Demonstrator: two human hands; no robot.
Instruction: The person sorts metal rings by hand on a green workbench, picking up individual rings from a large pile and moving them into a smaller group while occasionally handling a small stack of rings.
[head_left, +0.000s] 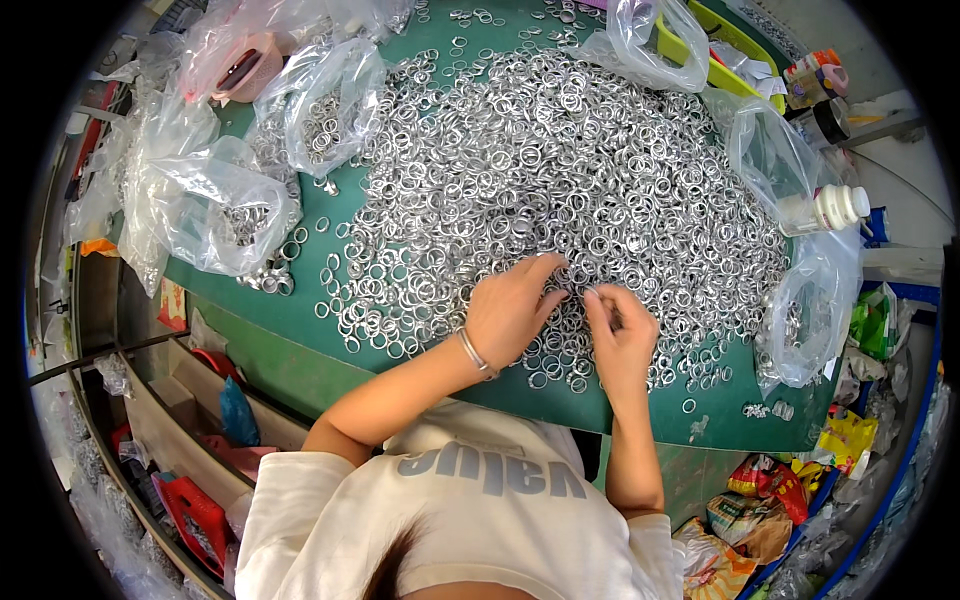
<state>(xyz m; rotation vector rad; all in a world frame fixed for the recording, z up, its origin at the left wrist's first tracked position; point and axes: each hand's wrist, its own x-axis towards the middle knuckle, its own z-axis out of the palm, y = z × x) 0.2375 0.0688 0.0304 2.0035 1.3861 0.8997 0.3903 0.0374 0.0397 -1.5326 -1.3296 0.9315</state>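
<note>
Clear plastic bags [215,205] lay crumpled along the left edge of the green table [300,310], several holding small lots of metal rings; one near the top left covered a pink container [245,68]; more clear bags [815,300] slumped on the right side, and another [645,35] lay at the top over a yellow-green tray [715,65]; a white bottle with a ribbed cap [835,208] lay on its side by the right bags; small jars with coloured lids [818,85] stood at the upper right; bright printed snack wrappers [760,500] in red, yellow and green were heaped below the table's right corner.

The heap of silver rings [560,170] covered most of the table, shiny, thin and round, piled thick in the middle and thinning to loose single rings at its edges; both hands rested on its near edge; the left hand [510,310], with a thin bracelet [477,353] at the wrist, lay on the rings with its fingers pressed together and stretched toward the right; the right hand [620,335] sat just beside it, fingers curled and pinching at something small, too small to make out.
</note>
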